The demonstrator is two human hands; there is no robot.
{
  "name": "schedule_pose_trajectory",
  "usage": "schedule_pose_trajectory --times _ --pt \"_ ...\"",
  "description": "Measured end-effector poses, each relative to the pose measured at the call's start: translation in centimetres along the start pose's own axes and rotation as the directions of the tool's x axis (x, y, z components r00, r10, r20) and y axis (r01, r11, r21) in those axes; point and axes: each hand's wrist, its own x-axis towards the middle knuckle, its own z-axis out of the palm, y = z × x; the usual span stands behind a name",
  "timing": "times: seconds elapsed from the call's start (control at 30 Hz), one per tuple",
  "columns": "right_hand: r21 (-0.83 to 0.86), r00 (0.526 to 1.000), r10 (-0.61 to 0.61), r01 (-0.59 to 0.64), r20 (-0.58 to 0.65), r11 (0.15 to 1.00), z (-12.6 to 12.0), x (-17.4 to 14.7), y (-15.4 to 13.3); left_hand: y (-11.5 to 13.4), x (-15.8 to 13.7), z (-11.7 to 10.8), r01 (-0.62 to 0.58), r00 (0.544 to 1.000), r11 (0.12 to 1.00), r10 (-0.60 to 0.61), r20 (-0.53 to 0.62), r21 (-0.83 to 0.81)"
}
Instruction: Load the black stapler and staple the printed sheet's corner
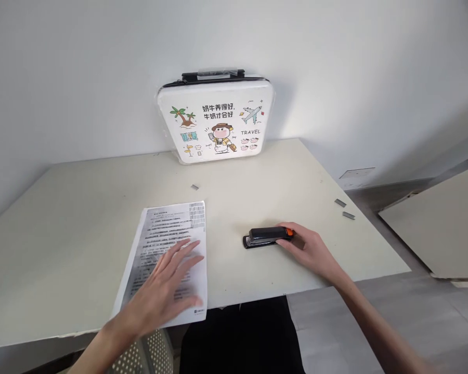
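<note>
My left hand is over the printed paper, its fingers spread and stretched out. Whether the palm presses on the sheet or hovers just above it, I cannot tell. The paper is covered in dark lines of text, and its near edge reaches past the table's front edge. To the right, my right hand pinches the rear end of a black stapler with an orange part at the back. The stapler rests on the table, its front end pointing left toward the paper.
A white case with cartoon prints leans against the wall at the back of the table. One small staple strip lies beyond the paper. Two more strips, one a grey staple strip, lie near the right edge.
</note>
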Motion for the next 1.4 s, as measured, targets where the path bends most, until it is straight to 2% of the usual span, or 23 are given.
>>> schedule_pose_trajectory --times 0.1,0.2,0.33,0.53,0.77,0.9,1.03,1.17,1.27,1.4 --pt "-0.003 1.000 0.007 -0.007 -0.013 1.000 0.1 -0.1 0.0 -0.1 -5.0 0.4 0.041 0.997 0.992 -0.048 0.060 0.116" --pt "-0.005 1.000 0.017 -0.017 -0.010 1.000 0.3 -0.2 0.1 0.8 -6.6 1.5 0.021 0.998 0.984 -0.031 0.053 0.176" --pt "0.013 1.000 0.028 -0.028 -0.007 1.000 0.4 -0.3 0.1 2.9 -5.7 2.2 -0.001 0.999 0.993 -0.003 0.040 0.117" --pt "0.026 1.000 0.014 -0.013 -0.022 1.000 0.4 -0.4 -0.4 5.9 -4.0 2.3 0.003 0.996 0.999 -0.007 0.085 0.044" --pt "0.003 1.000 -0.004 0.004 -0.026 1.000 0.4 -0.3 -0.3 7.2 -2.9 3.3 -0.044 0.995 0.998 0.047 0.085 -0.033" --pt "-0.007 1.000 -0.005 0.005 -0.024 1.000 0.3 -0.3 0.0 7.8 -2.8 2.9 -0.033 0.995 0.998 0.038 0.096 -0.046" --pt "-0.050 0.997 -0.002 0.006 0.079 0.999 -0.7 0.0 -0.5 7.0 -1.8 1.2 -0.070 0.988 0.987 0.089 0.128 -0.143" --pt "-0.181 0.991 -0.009 0.033 0.132 0.983 -2.3 1.0 -1.9 4.3 1.6 0.1 -0.109 0.993 0.983 0.115 0.033 -0.148" --pt "-0.234 0.994 0.015 0.011 0.109 0.972 -2.7 2.1 -3.7 2.0 5.0 0.4 -0.217 0.974 0.963 0.224 0.027 -0.158" --pt "-0.244 0.993 0.028 -0.001 0.110 0.970 -1.8 3.8 -5.8 0.5 8.1 1.8 -0.319 0.943 0.931 0.331 0.039 -0.178"
